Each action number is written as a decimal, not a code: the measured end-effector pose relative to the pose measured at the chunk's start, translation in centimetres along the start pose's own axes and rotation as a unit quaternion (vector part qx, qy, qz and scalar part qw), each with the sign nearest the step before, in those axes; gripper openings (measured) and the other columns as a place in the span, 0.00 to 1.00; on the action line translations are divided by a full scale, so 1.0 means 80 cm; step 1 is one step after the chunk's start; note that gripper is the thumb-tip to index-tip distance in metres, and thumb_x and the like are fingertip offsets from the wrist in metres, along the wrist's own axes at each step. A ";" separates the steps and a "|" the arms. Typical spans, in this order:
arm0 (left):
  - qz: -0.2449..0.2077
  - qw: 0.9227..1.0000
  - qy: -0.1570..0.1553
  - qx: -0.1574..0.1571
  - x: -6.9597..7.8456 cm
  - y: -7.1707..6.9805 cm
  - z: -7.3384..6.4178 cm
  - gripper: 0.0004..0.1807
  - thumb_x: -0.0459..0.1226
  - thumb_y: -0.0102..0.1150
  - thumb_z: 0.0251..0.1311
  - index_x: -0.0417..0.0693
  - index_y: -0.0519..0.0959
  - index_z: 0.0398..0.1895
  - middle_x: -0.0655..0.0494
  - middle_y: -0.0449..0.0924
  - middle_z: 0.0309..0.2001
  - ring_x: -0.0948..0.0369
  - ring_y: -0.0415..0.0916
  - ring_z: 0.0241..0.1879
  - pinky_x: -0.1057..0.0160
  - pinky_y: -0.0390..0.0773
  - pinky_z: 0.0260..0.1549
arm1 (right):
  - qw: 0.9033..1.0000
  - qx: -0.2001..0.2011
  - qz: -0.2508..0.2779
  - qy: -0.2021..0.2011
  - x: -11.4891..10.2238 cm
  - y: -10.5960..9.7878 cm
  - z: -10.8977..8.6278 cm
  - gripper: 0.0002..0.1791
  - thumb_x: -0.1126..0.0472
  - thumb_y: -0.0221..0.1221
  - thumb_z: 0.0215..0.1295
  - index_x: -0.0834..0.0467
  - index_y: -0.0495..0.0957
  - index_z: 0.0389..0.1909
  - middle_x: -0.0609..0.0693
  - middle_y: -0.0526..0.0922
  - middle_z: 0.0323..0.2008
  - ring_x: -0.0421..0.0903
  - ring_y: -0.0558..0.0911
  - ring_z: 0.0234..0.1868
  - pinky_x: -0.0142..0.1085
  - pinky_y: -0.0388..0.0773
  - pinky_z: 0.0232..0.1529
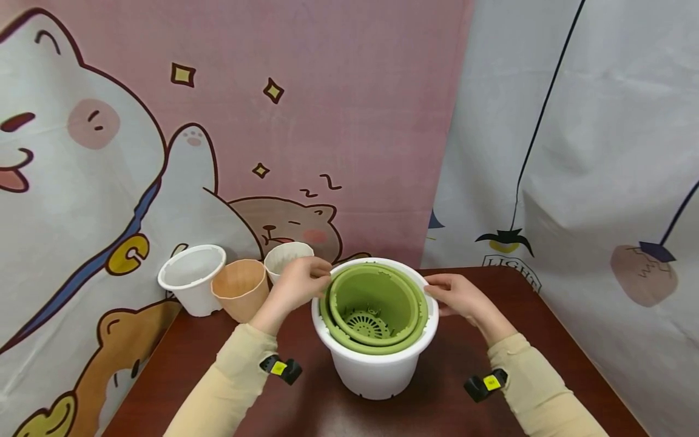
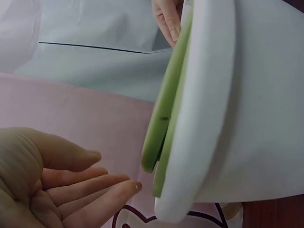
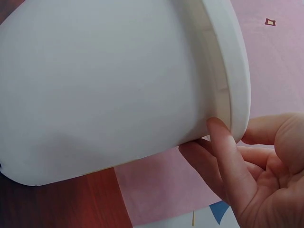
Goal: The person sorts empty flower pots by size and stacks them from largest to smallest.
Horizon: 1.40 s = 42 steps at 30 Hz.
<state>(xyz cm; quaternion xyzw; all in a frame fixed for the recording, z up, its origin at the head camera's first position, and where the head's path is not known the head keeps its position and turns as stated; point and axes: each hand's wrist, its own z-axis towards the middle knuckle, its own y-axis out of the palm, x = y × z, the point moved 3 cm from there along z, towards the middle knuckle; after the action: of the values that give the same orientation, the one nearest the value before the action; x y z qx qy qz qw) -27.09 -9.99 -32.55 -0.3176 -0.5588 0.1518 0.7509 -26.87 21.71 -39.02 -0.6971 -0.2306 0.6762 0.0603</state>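
Note:
A large white flowerpot (image 1: 374,376) stands upright on the table, nested with two green flowerpots. The inner green flowerpot (image 1: 355,285) has a slotted bottom and sits inside the larger green flowerpot (image 1: 377,350). Both green rims rise a little above the white rim in the left wrist view, the upper one slightly tilted. My left hand (image 1: 300,282) is beside the left of the rims, its fingers (image 2: 95,204) relaxed and apart from the pots. On the opposite side, my right hand (image 1: 459,294) pinches the white rim, with fingers (image 3: 223,152) under its lip and the thumb over it.
At the back left of the dark red table (image 1: 469,370) stand a white pot (image 1: 199,297), an orange pot (image 1: 246,288) and a cream pot (image 1: 275,260), close together. Printed cloth (image 1: 371,121) hangs behind the table and along its right side.

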 end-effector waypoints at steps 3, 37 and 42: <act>0.023 0.999 0.031 0.011 -0.005 -0.004 -0.004 0.16 0.30 0.61 0.62 0.35 0.81 0.52 0.45 0.86 0.43 0.53 0.85 0.39 0.60 0.84 0.38 | 1.000 -0.001 0.002 0.000 0.001 0.000 -0.001 0.25 0.62 0.56 0.73 0.74 0.69 0.64 0.65 0.81 0.50 0.47 0.85 0.37 0.43 0.85 0.37; 0.048 0.989 0.083 0.109 -0.067 -0.018 -0.036 0.26 0.35 0.69 0.56 0.38 0.78 0.59 0.43 0.84 0.44 0.48 0.82 0.43 0.46 0.80 0.45 | 1.000 -0.003 0.008 -0.008 0.001 0.000 0.000 0.24 0.63 0.56 0.73 0.74 0.69 0.63 0.66 0.81 0.50 0.48 0.85 0.37 0.43 0.85 0.37; 0.057 0.987 0.077 0.125 -0.084 -0.023 -0.040 0.25 0.35 0.70 0.57 0.36 0.79 0.57 0.42 0.84 0.43 0.46 0.82 0.42 0.48 0.81 0.42 | 1.000 -0.004 0.009 -0.010 0.000 0.000 -0.001 0.25 0.63 0.56 0.73 0.75 0.68 0.64 0.66 0.81 0.50 0.47 0.85 0.38 0.43 0.86 0.36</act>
<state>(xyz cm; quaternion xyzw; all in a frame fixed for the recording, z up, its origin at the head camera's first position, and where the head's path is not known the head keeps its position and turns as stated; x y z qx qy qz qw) -26.54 -16.28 -36.87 -0.2631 -0.4567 0.2385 0.8157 -26.81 21.72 -39.02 -0.6928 -0.2277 0.6825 0.0486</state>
